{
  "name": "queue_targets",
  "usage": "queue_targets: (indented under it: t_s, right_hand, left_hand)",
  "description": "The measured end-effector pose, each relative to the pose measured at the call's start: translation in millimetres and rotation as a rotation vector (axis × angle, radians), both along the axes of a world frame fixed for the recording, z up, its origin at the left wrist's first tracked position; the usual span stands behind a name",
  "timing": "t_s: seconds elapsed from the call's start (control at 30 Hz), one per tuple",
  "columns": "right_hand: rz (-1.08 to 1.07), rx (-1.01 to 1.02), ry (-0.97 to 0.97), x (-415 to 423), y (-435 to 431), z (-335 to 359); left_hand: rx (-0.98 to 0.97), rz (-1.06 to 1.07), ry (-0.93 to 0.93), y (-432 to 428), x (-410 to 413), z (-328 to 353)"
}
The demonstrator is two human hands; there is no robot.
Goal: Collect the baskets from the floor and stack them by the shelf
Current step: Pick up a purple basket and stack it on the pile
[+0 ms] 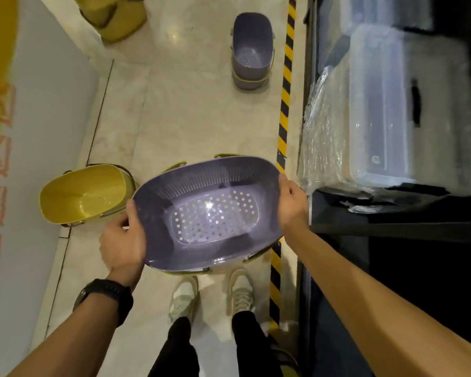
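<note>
Right of the purple basket (210, 213) we hold stands a dark shelf (392, 227) of film-wrapped clear boxes (378, 104). Below the basket lies pale marble floor (201, 118), with a yellow-and-black stripe (284, 104) along the shelf. Beyond the basket sits a stack of purple baskets (252, 50); just left of it, a yellow basket (85, 194). The basket faces mouth-up, long axis left to right. Our left hand (123, 240) grips its left rim, our right hand (292, 205) its right.

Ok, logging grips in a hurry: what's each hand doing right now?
Left hand: grips the left rim of the purple basket.
Right hand: grips the right rim of the same basket.
</note>
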State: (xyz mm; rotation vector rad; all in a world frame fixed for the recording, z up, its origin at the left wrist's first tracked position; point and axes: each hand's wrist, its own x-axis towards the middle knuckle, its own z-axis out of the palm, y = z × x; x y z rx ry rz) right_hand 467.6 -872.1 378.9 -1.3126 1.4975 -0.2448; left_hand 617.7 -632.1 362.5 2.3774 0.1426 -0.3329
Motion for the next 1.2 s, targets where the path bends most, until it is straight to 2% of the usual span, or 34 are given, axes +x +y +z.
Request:
queue_targets:
  t_s: [0.13, 0.23, 0.5, 0.67, 0.8, 1.07, 1.2]
  right_hand:
    - [-0.111, -0.089, -0.024, -25, 19, 11]
    - [-0.234, -0.018, -0.057, -49, 46, 13]
    - [-0.506, 0.046, 0.091, -130, 120, 17]
    - [-0.714, 0.073, 0.091, -195, 155, 20]
    - [-0.902, 0.052, 0.013, -259, 190, 22]
    - [-1.223, 0.064, 0.012, -373, 288, 40]
    - [-1.348, 0.110, 0.093, -403, 339, 47]
  left_hand:
    - [-0.030, -0.125, 0.045, -7, 4, 5]
    - [0.008, -0.269, 0.064, -3, 3, 12]
    - [-0.050, -0.586, 0.093, -2, -25, 33]
    - [-0.032, -0.849, 0.093, -17, -74, 47]
    - [0.005, -0.976, 0.080, -23, -130, 50]
    - [0.013, -1.283, 0.018, -16, -247, 57]
    - [0.013, -1.417, 0.005, -10, -290, 55]
